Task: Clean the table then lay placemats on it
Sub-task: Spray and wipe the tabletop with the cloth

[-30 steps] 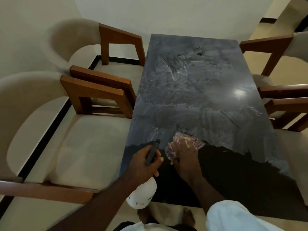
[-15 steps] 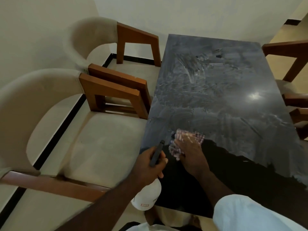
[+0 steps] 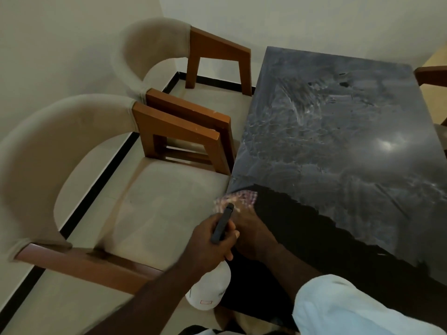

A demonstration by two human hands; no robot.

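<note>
1. Left grip: my left hand [image 3: 210, 243] is clamped round the neck of the white spray bottle [image 3: 208, 292]. Its dark trigger head points forward, and the bottle hangs just off the near-left corner of the tabletop [image 3: 338, 141].
2. Right grip: my right hand [image 3: 254, 234] looks laid flat, fingers out, clamping nothing. It presses the checked cloth [image 3: 239, 198] down. It is blurred and partly hidden behind the left hand, so I read this with some caution.
3. The cloth sits at the tabletop's left edge, next to the nearest chair [image 3: 72, 153]. It lies right on the line between the dark, clear near strip and the grey, smeary film covering the far part.
4. I judge the step to be wiping, early on: only the near strip looks clean. I see no placemats in view.
5. The next move calls for a firm, flat sweep rightward along the film's edge. After that come overlapping passes toward the far end, with the bottle kept clear of the cloth's path.
</note>
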